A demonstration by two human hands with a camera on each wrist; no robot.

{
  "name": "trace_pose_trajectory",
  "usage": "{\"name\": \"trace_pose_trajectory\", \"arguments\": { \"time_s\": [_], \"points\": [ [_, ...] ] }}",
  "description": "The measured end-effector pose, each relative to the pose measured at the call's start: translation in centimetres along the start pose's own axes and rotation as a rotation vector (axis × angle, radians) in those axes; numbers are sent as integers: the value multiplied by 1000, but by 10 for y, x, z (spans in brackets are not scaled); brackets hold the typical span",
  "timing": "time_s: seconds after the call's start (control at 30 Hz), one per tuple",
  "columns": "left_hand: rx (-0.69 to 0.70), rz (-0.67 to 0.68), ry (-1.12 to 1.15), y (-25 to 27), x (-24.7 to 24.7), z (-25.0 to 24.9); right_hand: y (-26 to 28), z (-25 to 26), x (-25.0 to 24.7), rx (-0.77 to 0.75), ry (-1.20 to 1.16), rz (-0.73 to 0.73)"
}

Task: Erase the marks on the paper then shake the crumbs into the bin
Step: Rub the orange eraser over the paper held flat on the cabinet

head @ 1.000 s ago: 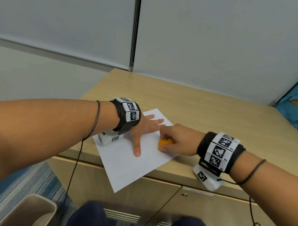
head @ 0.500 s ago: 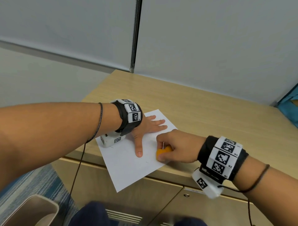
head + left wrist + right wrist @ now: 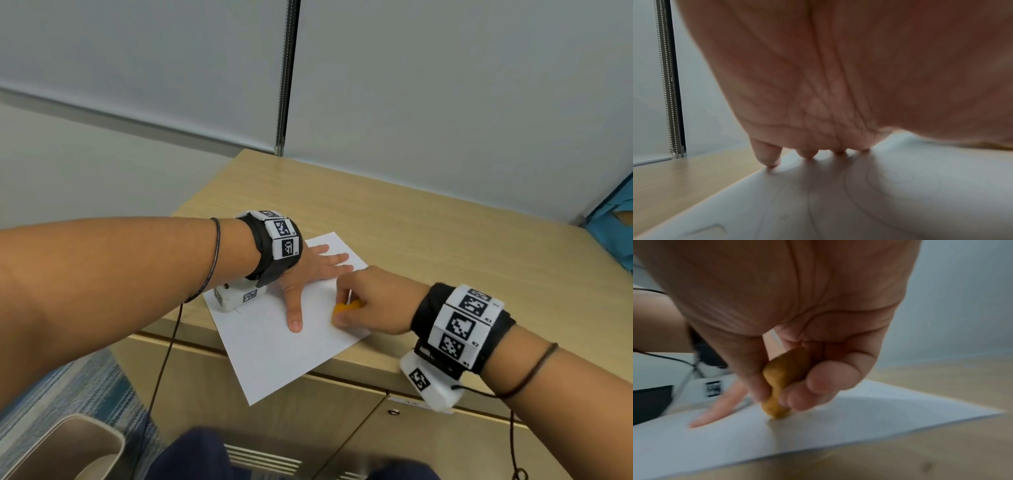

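A white sheet of paper (image 3: pixel 274 346) lies on the wooden desk (image 3: pixel 428 246), its near corner hanging over the front edge. My left hand (image 3: pixel 308 274) lies flat on the sheet with fingers spread, pressing it down. My right hand (image 3: pixel 370 301) pinches an orange eraser (image 3: pixel 346 307) and holds its tip on the paper just right of the left thumb. In the right wrist view the eraser (image 3: pixel 781 382) sits between thumb and fingers, its end touching the paper (image 3: pixel 818 431). In the left wrist view faint curved pencil lines (image 3: pixel 869 191) show on the paper under my palm.
A beige bin (image 3: pixel 65 448) stands on the blue carpet at the lower left, below the desk's front. Cabinet doors (image 3: pixel 359 428) run under the desk edge. A grey wall and a blind chain (image 3: pixel 286 85) stand behind. Something blue (image 3: pixel 616 226) sits at the far right.
The right hand with the eraser has shifted slightly toward me along the paper. The left hand stays flat on the sheet.
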State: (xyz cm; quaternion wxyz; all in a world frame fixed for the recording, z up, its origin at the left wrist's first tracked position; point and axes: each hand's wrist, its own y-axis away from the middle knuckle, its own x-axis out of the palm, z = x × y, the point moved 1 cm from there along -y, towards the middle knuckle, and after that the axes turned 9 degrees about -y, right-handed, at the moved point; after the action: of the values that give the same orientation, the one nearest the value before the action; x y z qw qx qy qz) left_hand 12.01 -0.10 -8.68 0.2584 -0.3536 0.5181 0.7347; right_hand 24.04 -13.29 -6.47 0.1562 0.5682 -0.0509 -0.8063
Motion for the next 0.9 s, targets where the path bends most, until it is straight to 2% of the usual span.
{"name": "trace_pose_trajectory", "arguments": {
  "time_s": [0.17, 0.37, 0.47, 0.6, 0.67, 0.73, 0.9],
  "points": [
    [-59, -8, -4, 3, 5, -9, -14, -38, -29, 229, -204, -151],
    [-78, -22, 20, 4, 9, -13, -27, -42, -22, 265, -221, -109],
    [-88, -21, 14, 3, 8, -13, -17, -31, -11, 210, -162, -137],
    [-92, -18, 11, 1, 8, -12, 11, 2, 10, 15, -82, -29],
    [-87, -25, 6, 0, 7, -13, 13, 8, 12, -13, -54, 13],
    [-91, -24, 8, 1, 6, -14, 6, 0, 2, 27, -35, 22],
    [-120, -27, 24, 5, 5, -17, -17, -37, -24, 271, -60, -109]
  ]
}}
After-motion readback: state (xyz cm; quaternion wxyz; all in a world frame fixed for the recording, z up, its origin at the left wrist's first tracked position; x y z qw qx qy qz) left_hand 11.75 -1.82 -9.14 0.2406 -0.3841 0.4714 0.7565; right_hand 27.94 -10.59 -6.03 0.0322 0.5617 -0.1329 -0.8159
